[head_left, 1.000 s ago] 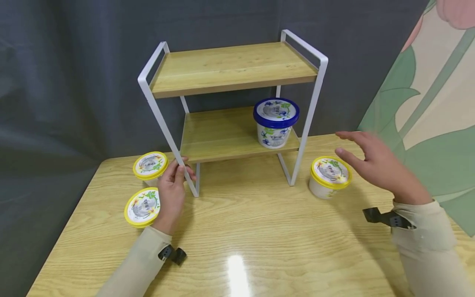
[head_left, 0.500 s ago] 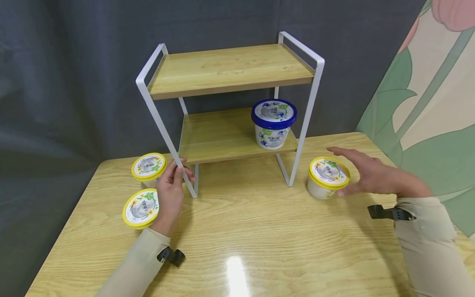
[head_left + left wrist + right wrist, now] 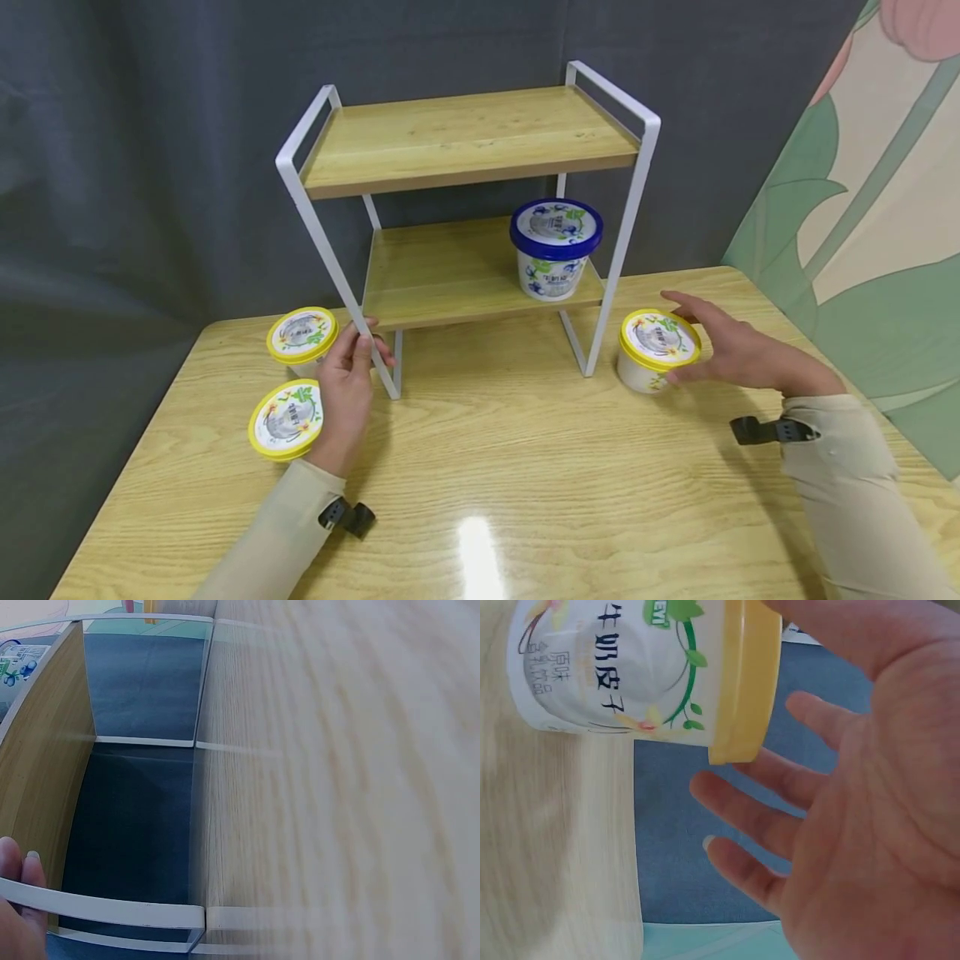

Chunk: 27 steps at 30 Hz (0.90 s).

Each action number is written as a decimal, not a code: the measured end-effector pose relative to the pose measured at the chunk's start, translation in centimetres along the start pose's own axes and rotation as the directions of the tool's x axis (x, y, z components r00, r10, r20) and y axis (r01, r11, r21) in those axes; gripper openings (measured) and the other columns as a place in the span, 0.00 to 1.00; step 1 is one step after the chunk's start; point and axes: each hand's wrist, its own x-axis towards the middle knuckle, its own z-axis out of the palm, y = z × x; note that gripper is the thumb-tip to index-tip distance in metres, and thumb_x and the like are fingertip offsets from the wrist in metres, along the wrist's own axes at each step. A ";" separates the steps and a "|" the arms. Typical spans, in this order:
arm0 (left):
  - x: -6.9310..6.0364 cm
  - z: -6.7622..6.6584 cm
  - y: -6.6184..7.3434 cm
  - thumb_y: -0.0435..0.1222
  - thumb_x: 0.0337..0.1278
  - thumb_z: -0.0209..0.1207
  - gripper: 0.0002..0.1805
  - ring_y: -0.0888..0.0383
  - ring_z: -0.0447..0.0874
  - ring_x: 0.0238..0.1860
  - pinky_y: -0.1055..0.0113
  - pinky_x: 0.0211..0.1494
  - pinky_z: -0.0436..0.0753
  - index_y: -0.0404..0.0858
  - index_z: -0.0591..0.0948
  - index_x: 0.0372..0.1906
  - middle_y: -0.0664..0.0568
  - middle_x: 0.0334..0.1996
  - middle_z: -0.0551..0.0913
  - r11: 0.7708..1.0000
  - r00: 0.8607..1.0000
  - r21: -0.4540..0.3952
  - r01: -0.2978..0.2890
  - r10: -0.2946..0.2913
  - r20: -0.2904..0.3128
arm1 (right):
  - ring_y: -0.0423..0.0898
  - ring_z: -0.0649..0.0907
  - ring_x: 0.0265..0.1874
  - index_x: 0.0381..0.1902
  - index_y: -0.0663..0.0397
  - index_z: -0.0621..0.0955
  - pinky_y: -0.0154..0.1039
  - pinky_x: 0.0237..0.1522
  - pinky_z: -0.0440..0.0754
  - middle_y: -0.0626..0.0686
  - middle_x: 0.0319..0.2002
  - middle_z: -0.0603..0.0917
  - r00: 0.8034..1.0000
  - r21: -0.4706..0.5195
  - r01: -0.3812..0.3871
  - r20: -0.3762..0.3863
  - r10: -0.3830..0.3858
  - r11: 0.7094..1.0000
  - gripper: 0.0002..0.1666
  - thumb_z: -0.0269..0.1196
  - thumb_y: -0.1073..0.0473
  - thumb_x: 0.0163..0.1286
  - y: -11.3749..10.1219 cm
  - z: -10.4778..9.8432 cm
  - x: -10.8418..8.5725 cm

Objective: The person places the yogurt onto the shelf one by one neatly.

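Observation:
At the left front leg of a two-tier rack (image 3: 465, 308) with wooden boards and a white metal frame, my left hand (image 3: 347, 392) grips the frame, thumb in front and fingers behind. In the left wrist view its fingers (image 3: 31, 870) curl round the white bar. Right of the rack, my right hand (image 3: 738, 346) pinches a white tub (image 3: 641, 373) by its yellow lid, thumb on the near side and fingers on the far side. The right wrist view shows the yellow lid (image 3: 750, 682) against the thumb side, the other fingers spread loosely. Whether the tub's base touches the table is unclear.
On the lower board stands a blue-lidded tub (image 3: 555, 250), at the right end. Two yellow-lidded tubs, one behind (image 3: 302, 333) and one in front (image 3: 285, 421), stand left of the rack beside my left hand. A dark curtain (image 3: 450, 42) hangs behind the wooden table (image 3: 480, 467).
My right hand has come down and left to the yellow-lidded tub and taken hold of its lid. The tub has shifted slightly left and away. My left hand stays on the rack leg.

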 end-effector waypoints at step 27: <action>-0.1 0.1 0.0 0.35 0.75 0.48 0.17 0.65 0.81 0.27 0.73 0.41 0.84 0.26 0.75 0.56 0.58 0.27 0.80 1.000 1.000 0.007 0.028 -0.028 -0.012 | 0.74 0.59 0.68 0.80 0.48 0.40 0.77 0.59 0.59 0.72 0.72 0.54 0.992 -0.097 -0.040 -0.126 0.028 0.994 0.72 0.75 0.39 0.54 -1.8 2.0 1.6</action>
